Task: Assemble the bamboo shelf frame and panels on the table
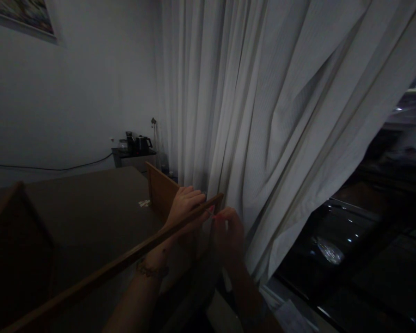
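A long wooden rail point(131, 257) runs from the lower left up to a corner near the curtain. My left hand point(186, 207) reaches past the rail and is closed on the wood near that corner, its fingertips beside the rail's end. Just right of it, my right hand point(229, 233) is closed in a pinch on a small thin pale piece point(210, 213) at the rail's side. The dim light and the small size hide what kind of piece it is. Behind my left hand stands an upright wooden panel point(159, 185).
The wooden parts stand on a dark table point(100, 194), where small pale pieces point(144, 203) lie. Another wooden panel point(19, 236) rises at left. A long grey-white curtain point(263, 115) hangs close on the right. At the back, a kettle point(143, 143) stands on a low cabinet point(138, 160).
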Action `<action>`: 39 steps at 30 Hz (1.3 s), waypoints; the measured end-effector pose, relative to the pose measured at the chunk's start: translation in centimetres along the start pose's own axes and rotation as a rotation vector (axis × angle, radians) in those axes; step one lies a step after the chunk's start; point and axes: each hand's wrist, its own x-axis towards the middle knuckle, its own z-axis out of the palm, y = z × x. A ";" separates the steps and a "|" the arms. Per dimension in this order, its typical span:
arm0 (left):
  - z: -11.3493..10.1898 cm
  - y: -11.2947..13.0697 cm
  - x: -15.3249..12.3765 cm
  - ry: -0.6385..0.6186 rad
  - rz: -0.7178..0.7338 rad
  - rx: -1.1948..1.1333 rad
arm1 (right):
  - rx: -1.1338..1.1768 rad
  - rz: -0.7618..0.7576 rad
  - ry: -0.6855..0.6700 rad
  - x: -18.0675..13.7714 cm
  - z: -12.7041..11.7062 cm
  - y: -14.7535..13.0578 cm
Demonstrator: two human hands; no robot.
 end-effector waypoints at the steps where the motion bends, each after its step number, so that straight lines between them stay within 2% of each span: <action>1: 0.0 0.1 0.0 0.001 0.000 0.000 | -0.007 -0.003 0.004 0.0 0.0 0.0; 10: -0.2 0.2 0.1 0.001 -0.010 0.018 | 0.021 0.016 0.006 0.4 0.3 -0.4; 18: 0.0 0.0 0.0 0.003 -0.007 0.006 | 0.129 0.108 0.077 -0.2 0.7 -0.1; 20: 0.2 -0.2 -0.1 0.008 -0.002 0.007 | 0.085 0.084 0.072 -0.1 0.6 0.1; 25: 0.6 -0.7 -0.2 0.015 0.038 0.006 | -0.026 -0.048 -0.065 0.6 -0.1 0.2; 30: 0.8 -0.9 -0.2 0.042 0.061 0.020 | -0.050 -0.044 -0.010 0.6 -0.2 0.2; 39: 0.6 -0.8 -0.2 0.040 0.048 0.032 | -0.078 -0.112 -0.081 0.4 -0.8 0.5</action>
